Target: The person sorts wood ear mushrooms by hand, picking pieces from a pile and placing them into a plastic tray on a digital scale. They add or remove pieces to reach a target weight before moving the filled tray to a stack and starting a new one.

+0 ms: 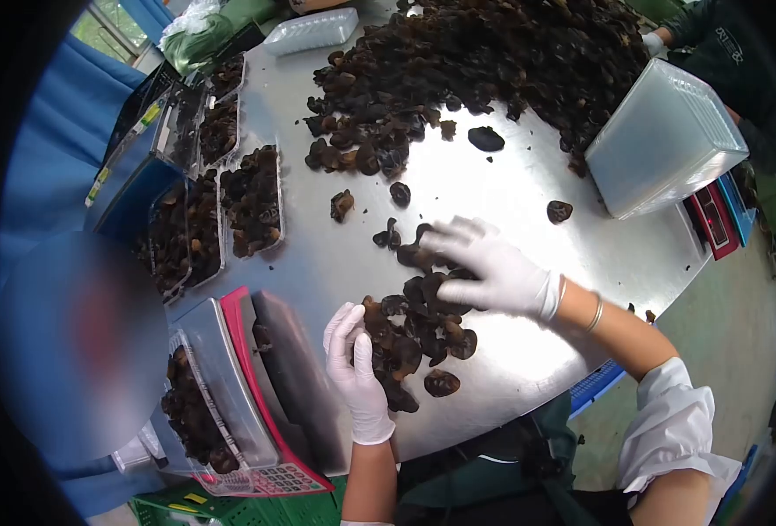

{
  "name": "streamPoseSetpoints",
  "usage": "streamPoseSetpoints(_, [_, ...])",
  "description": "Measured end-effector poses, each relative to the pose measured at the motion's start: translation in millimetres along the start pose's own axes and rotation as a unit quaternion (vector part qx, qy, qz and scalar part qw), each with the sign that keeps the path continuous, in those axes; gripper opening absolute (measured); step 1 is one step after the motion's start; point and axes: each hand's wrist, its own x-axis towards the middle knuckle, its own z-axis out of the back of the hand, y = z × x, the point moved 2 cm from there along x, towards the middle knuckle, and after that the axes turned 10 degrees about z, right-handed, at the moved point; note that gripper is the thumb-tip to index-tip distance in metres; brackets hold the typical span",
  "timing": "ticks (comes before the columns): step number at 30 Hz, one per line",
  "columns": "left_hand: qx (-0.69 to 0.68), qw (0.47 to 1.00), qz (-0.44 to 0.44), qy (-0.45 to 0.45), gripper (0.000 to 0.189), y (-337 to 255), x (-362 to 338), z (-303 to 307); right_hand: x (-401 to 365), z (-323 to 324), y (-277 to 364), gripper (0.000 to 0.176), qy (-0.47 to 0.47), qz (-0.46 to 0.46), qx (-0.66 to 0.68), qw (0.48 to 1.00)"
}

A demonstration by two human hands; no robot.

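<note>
A small heap of dark brown wood ear mushrooms point(405, 342) lies on the shiny metal table point(318, 254) in front of me. My left hand point(359, 377), in a white glove, is cupped against the heap's left side, thumb apart from the fingers. Over the heap's upper right edge is my right hand point(498, 272), also gloved, its fingers spread and slightly blurred. Whether its fingertips touch the mushrooms is hard to tell. Close by lie single pieces, including one mushroom point(441, 383) below the heap and another point(399, 194) above it.
A large mushroom pile point(484, 61) covers the table's far side. Filled clear trays point(252, 202) stand left, near a pink scale point(252, 351) bearing another tray. Stacked clear containers point(660, 140) stand right. One person sits at left; another's gloved hand point(654, 44) shows at upper right.
</note>
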Motion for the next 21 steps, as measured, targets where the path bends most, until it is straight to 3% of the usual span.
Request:
streamPoseSetpoints(4, [0.037,0.999,-0.027,-0.024,0.031,-9.4,0.3,3.6,1.4,-22.4,66.0,0.064,0.042,0.099,0.001,0.994])
streamPoseSetpoints(6, [0.041,0.998,-0.028,-0.033,0.035,-7.0,1.2,9.4,-2.7,-36.6,88.8,0.054,0.042,0.123,-0.01,0.991])
streamPoseSetpoints(10, [-0.007,0.999,-0.015,-0.033,0.033,-5.9,-7.5,17.6,3.7,-15.0,87.5,0.039,0.054,0.169,0.059,0.982])
streamPoseSetpoints(11, [0.009,0.999,-0.014,-0.036,0.032,-3.0,-11.3,21.8,13.1,1.5,77.9,0.031,0.018,0.165,0.167,0.972])
streamPoseSetpoints(13, [0.004,0.999,-0.017,-0.034,0.032,2.5,-18.6,26.2,25.1,19.5,57.9,0.026,-0.056,0.044,0.242,0.968])
streamPoseSetpoints(14, [0.003,0.999,-0.02,-0.027,0.033,4.1,-22.2,27.7,33.4,27.6,46.5,0.025,-0.017,-0.16,0.361,0.919])
streamPoseSetpoints(15, [0.0,0.999,-0.023,-0.023,0.032,4.7,-24.3,28.2,42.9,24.5,16.8,0.027,-0.064,-0.078,0.215,0.971])
streamPoseSetpoints(16, [-0.004,0.999,-0.025,-0.024,0.032,4.1,-25.9,28.9,51.1,25.3,6.2,0.03,-0.059,-0.153,0.215,0.963])
streamPoseSetpoints(18, [0.027,0.999,-0.015,-0.024,0.032,3.1,-26.3,28.6,64.5,12.0,-10.0,0.039,-0.122,-0.023,0.099,0.987])
streamPoseSetpoints(20, [0.023,0.999,-0.014,-0.022,0.034,4.4,-25.2,28.8,69.7,-7.1,-4.9,0.048,-0.107,0.036,-0.085,0.99])
streamPoseSetpoints(21, [0.024,1.0,-0.007,-0.019,0.035,5.4,-25.6,29.3,70.0,-24.2,-4.2,0.052,-0.095,0.087,-0.111,0.985])
